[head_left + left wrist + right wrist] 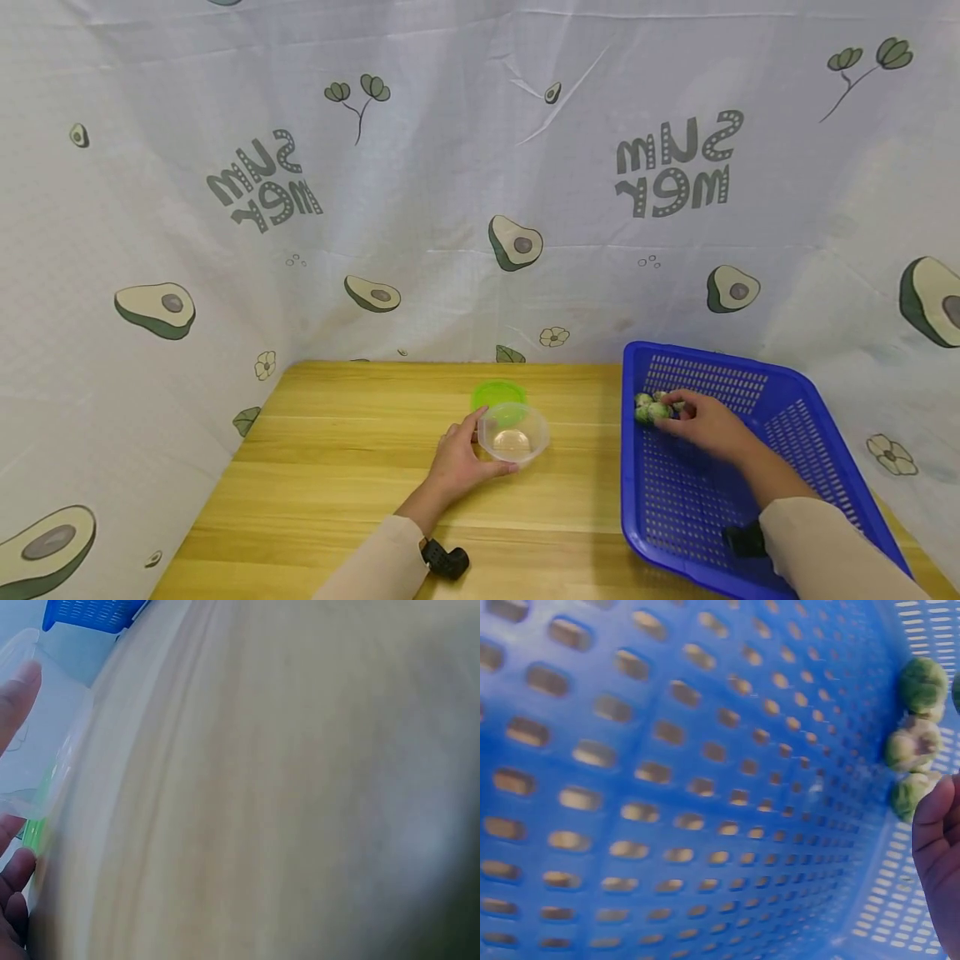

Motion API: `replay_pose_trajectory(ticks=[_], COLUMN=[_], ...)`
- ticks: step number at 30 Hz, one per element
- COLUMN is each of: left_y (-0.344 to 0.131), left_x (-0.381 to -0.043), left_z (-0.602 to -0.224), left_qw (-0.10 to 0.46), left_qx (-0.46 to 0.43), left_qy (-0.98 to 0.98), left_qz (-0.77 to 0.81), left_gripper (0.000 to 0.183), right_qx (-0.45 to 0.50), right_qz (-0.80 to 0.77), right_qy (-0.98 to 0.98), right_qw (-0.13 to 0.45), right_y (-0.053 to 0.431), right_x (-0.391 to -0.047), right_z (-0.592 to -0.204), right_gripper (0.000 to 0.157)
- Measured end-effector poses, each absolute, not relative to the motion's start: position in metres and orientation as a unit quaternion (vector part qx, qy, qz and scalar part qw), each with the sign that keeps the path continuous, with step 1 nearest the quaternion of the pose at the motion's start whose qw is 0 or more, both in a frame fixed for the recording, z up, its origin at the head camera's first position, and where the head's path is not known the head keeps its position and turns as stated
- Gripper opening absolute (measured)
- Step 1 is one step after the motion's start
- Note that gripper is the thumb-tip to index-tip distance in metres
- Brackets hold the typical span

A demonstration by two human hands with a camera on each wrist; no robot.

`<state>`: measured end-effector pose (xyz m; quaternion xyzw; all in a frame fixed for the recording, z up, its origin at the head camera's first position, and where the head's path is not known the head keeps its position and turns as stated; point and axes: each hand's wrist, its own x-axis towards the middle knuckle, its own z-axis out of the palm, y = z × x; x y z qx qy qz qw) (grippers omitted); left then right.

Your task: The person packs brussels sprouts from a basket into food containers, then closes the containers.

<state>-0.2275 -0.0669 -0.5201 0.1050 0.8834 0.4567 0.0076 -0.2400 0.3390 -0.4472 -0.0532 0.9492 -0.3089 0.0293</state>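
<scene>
A clear plastic bowl [513, 433] stands tilted slightly over the wooden table, with my left hand [459, 467] gripping its left side between thumb and fingers. The left wrist view shows the same bowl [56, 727] at its left edge. Behind it lies a bright green lid [495, 392], partly covered by the bowl. Inside the blue basket my right hand [705, 425] reaches to a small cluster of Brussels sprouts [651, 410] by the left wall, fingertips right at them. In the right wrist view the sprouts [913, 742] sit beside my thumb; I cannot tell whether one is pinched.
The blue perforated basket [628, 467] takes up the right side of the wooden table [337, 475]. A pale curtain [442, 167] printed with avocados hangs behind and along the sides. Each wrist carries a black device [446, 560] near the sleeve.
</scene>
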Motion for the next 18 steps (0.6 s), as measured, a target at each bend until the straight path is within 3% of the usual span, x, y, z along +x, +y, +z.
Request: replay_pose_trajectory(ticks=[18], left_y=[-0.07], left_x=[-0.225], left_z=[-0.524], left_qw=[-0.013], left_qx=[0.108], left_qy=[0.893], left_qz=[0.437], left_gripper=[0.097], right_qx=[-0.076], right_qz=[-0.33], right_qy=[0.939], right_qw=[-0.064], right_y=[0.314], right_x=[-0.243], right_z=[-0.402], right_gripper=[0.053])
